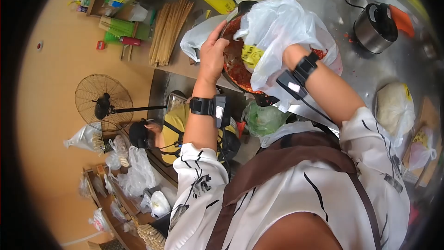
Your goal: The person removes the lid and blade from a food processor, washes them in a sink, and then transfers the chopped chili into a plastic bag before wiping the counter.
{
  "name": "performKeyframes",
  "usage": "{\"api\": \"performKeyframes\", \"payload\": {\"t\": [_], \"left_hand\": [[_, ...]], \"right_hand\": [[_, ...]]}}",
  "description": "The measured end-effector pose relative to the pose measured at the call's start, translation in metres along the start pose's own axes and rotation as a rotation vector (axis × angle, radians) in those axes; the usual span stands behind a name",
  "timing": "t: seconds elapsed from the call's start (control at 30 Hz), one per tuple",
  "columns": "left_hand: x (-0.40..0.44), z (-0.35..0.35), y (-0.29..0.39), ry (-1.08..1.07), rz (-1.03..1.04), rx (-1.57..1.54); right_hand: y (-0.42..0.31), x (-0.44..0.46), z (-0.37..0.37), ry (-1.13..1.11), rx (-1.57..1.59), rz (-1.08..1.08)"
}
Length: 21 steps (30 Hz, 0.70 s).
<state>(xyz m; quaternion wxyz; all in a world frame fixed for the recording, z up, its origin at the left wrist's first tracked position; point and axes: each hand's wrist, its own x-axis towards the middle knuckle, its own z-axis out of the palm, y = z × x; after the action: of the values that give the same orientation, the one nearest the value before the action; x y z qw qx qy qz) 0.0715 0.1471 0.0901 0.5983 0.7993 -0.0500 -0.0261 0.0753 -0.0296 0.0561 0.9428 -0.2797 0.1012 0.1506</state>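
Observation:
My left hand point(213, 54) is closed on the rim of a dark pan point(234, 67) smeared with red sauce, its thumb on the near side of the rim. A white plastic bag point(277, 28) lies over the right part of the pan. A yellow printed label point(251, 56) shows beside it, over the sauce. My right hand point(292, 55) reaches into the bag, and its fingers are hidden by the plastic. Red crumbly food point(319, 53) shows next to my right wrist.
A metal pot point(375, 28) stands on the steel table point(333, 0) at the right. Bundled sticks point(170, 30) lie at the upper left. A person in a yellow top point(175, 127) is beyond my left arm, near a fan point(102, 104). Filled bags point(394, 109) sit at the right.

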Motion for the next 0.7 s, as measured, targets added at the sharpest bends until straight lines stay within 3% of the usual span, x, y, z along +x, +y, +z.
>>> {"api": "performKeyframes", "payload": {"t": [0.17,0.27,0.3,0.4,0.43,0.47,0.53,0.7], "left_hand": [[-0.002,-0.005,-0.002,-0.041,0.028,0.057],[-0.001,-0.005,-0.007,-0.011,-0.132,-0.056],[-0.001,-0.007,-0.011,-0.080,-0.028,-0.130],[0.004,-0.004,-0.012,-0.100,-0.048,-0.261],[0.005,-0.008,-0.015,-0.129,-0.154,-0.260],[0.006,-0.004,-0.011,-0.145,-0.059,-0.334],[0.004,-0.001,-0.007,-0.075,0.000,-0.099],[0.005,-0.005,-0.007,-0.038,-0.073,-0.232]], "right_hand": [[0.014,0.022,0.008,-0.136,-0.351,-0.254],[0.022,0.021,0.007,-0.286,-0.660,-0.477],[0.027,0.019,0.006,-0.333,-0.749,-0.568],[0.042,0.002,0.000,-0.487,-0.991,-0.788],[0.046,-0.007,-0.004,-0.533,-1.085,-0.840],[0.049,-0.014,-0.007,-0.582,-1.171,-0.885],[0.052,-0.024,-0.014,-0.688,-1.391,-0.910],[0.041,-0.019,-0.025,-0.919,-1.845,-0.847]]}}
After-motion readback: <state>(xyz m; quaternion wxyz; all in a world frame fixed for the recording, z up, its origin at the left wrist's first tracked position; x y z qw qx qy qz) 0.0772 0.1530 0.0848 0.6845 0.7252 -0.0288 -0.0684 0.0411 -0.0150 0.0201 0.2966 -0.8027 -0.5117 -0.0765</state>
